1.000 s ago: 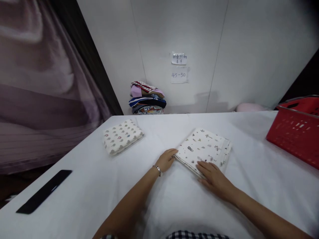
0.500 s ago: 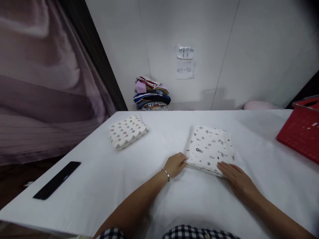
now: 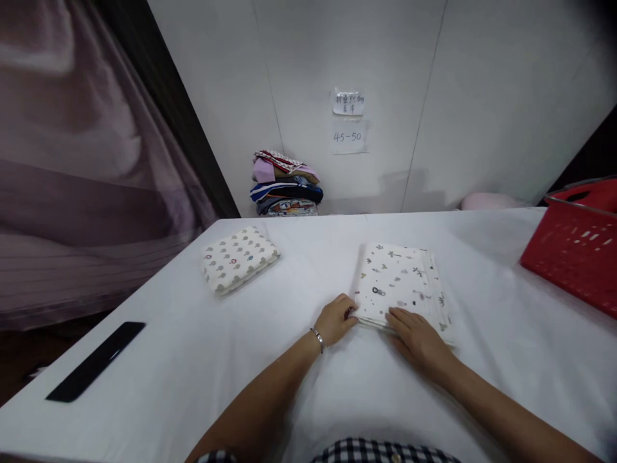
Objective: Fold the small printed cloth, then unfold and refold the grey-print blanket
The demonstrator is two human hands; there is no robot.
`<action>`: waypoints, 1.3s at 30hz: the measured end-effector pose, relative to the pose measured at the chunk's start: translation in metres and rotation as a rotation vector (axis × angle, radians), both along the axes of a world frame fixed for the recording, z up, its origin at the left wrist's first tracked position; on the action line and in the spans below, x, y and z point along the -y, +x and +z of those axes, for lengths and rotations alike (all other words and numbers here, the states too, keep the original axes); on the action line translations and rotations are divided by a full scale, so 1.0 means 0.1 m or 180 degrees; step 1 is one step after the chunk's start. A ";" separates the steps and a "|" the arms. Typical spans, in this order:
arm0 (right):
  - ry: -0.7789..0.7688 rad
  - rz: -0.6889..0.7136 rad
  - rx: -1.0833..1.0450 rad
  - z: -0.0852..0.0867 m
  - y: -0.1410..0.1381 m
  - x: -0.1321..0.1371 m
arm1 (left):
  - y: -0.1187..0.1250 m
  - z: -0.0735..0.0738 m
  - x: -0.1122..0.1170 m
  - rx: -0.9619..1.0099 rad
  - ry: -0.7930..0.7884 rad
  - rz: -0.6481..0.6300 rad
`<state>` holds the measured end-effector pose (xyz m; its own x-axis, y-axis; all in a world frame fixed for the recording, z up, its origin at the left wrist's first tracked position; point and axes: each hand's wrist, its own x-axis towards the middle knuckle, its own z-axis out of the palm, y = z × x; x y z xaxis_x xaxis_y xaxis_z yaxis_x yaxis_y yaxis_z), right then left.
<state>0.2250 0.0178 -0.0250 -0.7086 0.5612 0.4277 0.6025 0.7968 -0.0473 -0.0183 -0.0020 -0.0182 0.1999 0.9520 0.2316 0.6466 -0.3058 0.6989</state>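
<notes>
A folded white cloth with small printed figures (image 3: 400,283) lies on the white table (image 3: 299,270) in front of me. My left hand (image 3: 337,319) grips its near left corner, fingers curled under the edge. My right hand (image 3: 418,337) lies on the near edge of the same cloth, fingers stretched flat on top. A second folded cloth with a dotted print (image 3: 238,258) sits apart to the left, untouched.
A red plastic basket (image 3: 573,254) stands at the right edge. A black flat bar (image 3: 96,361) lies at the near left. A stack of folded clothes (image 3: 285,186) rests by the wall under two paper notes (image 3: 348,121). A pink object (image 3: 484,201) lies behind the table.
The printed cloth has been turned square to me. My right hand slid left along its near edge. My left hand stayed at the near left corner.
</notes>
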 end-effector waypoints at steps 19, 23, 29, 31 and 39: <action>0.0231 -0.0067 -0.0062 -0.07 -0.36 -0.01 | 0.00 0.04 0.05 -0.0797 0.0183 0.0273; 0.0220 -0.0114 -0.0028 -0.06 -0.38 0.01 | 0.11 0.17 0.09 -0.0814 0.0349 0.0128; 0.0127 -0.0043 -0.0037 -0.03 -0.32 0.04 | 0.21 0.18 0.07 -0.0921 0.0496 -0.0326; 0.0081 0.0000 -0.0080 -0.02 -0.20 0.06 | 0.18 0.15 0.05 -0.0856 0.0497 -0.0295; -0.0386 -0.0242 -0.0182 0.16 0.54 0.18 | 0.21 0.25 0.07 -0.0816 0.0498 -0.0270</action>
<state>0.2788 0.0000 -0.0091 -0.6385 0.6623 0.3919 0.6544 0.7353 -0.1765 0.0032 -0.0086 0.0064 0.3481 0.8862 0.3057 0.7632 -0.4572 0.4566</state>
